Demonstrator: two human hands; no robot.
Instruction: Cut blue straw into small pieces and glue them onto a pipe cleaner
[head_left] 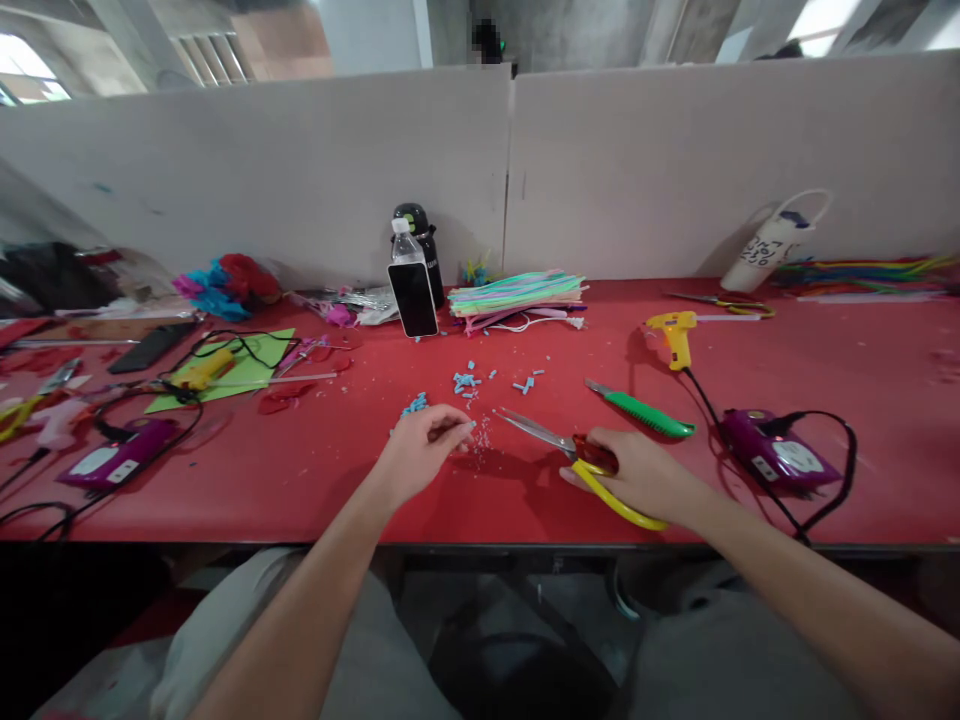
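Observation:
Red and yellow scissors (592,468) are in my right hand (637,472), their blades slightly apart and pointing left over the red table. My left hand (426,440) pinches a tiny light blue piece (471,425) between thumb and fingertips, left of the blade tips. White crumbs (484,440) are scattered between both hands. Just beyond them lie several small blue pieces (466,382), with a few more (526,384) to the right. Another blue cluster (415,403) sits behind my left hand, partly hidden by it. A green cutter (649,413) rests beyond my right hand.
Back centre: a phone (413,300) against bottles and a bundle of pastel strips (517,295). Right: a yellow glue gun (675,338), a purple power strip (780,452) with cables and a white bottle (765,250). Left: green paper (259,365), cables and another purple power strip (120,455).

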